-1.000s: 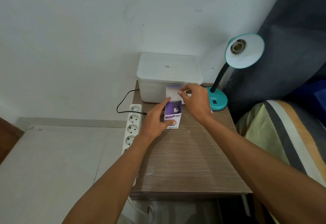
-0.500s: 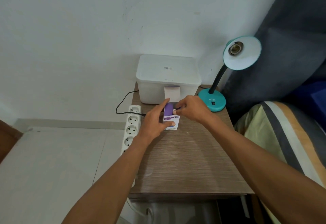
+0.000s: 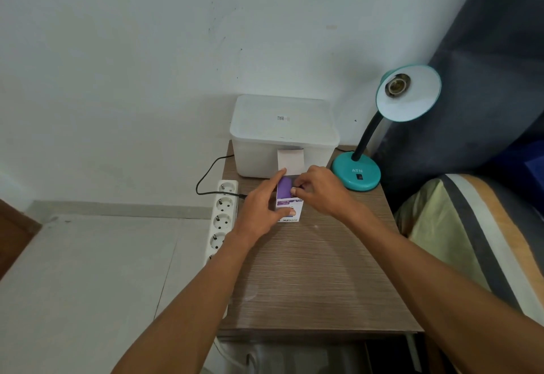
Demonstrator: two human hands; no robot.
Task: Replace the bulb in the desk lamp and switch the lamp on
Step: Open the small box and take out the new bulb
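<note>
A purple and white bulb box [image 3: 287, 201] stands on the wooden bedside table [image 3: 312, 270] with its top flap [image 3: 290, 162] folded back. My left hand [image 3: 260, 207] grips the box from its left side. My right hand [image 3: 322, 189] has its fingertips inside the box's open top, pinched on the bulb's base, which barely shows. The teal desk lamp [image 3: 357, 175] stands at the table's back right. Its shade [image 3: 409, 94] faces me and the socket [image 3: 397, 84] inside holds no bulb.
A white lidded plastic container [image 3: 282, 129] sits at the back of the table, just behind the box. A white power strip [image 3: 222, 220] hangs along the table's left edge with a black cord [image 3: 206, 179] plugged in. Striped bedding [image 3: 471, 238] lies to the right.
My right hand let go of the box flap, dropped down and put its fingertips into the open top. My left hand kept its hold on the box.
</note>
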